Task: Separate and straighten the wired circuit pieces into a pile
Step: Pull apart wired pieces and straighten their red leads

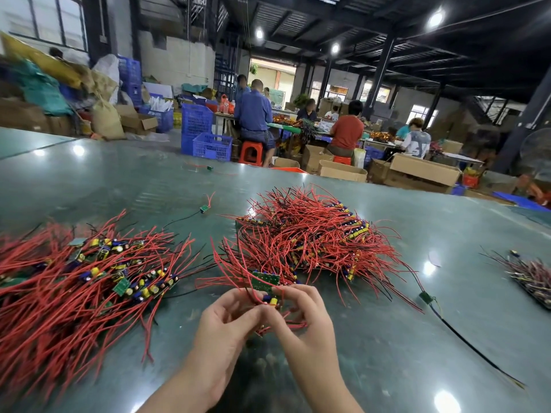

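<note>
Holding a small wired circuit piece point(269, 298) up over the green table point(387, 338), both hands are busy: the left hand point(222, 326) and right hand point(304, 320) each pinch it with curled fingers, its red wires bunched between them. Just behind sits the tangled heap point(313, 234) of red-wired boards. The combed-out pile point(83, 278) lies off to the left, with one loose board point(425, 297) on the right.
</note>
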The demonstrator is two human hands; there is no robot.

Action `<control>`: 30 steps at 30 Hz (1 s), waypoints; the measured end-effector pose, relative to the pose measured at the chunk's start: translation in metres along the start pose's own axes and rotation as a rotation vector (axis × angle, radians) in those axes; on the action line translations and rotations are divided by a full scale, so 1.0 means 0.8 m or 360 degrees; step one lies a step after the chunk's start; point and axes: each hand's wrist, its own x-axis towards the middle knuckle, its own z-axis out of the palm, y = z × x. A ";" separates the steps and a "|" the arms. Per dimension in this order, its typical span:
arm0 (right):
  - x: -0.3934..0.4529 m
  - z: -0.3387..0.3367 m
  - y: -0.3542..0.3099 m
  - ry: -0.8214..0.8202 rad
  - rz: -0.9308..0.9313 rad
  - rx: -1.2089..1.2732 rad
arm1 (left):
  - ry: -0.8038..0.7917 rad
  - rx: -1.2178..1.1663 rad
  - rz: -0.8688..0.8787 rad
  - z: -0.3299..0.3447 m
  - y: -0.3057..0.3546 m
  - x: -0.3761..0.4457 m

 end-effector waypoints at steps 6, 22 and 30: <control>0.005 -0.005 0.011 -0.0005 -0.0159 -0.0351 | 0.0096 0.0632 0.0233 -0.007 -0.009 0.000; 0.018 -0.015 0.004 0.0324 0.0996 0.1381 | 0.0133 -0.0227 -0.0066 0.001 -0.013 0.000; 0.025 -0.033 0.002 0.0260 0.0928 0.1403 | -0.0177 -0.0216 -0.0243 0.001 -0.010 -0.007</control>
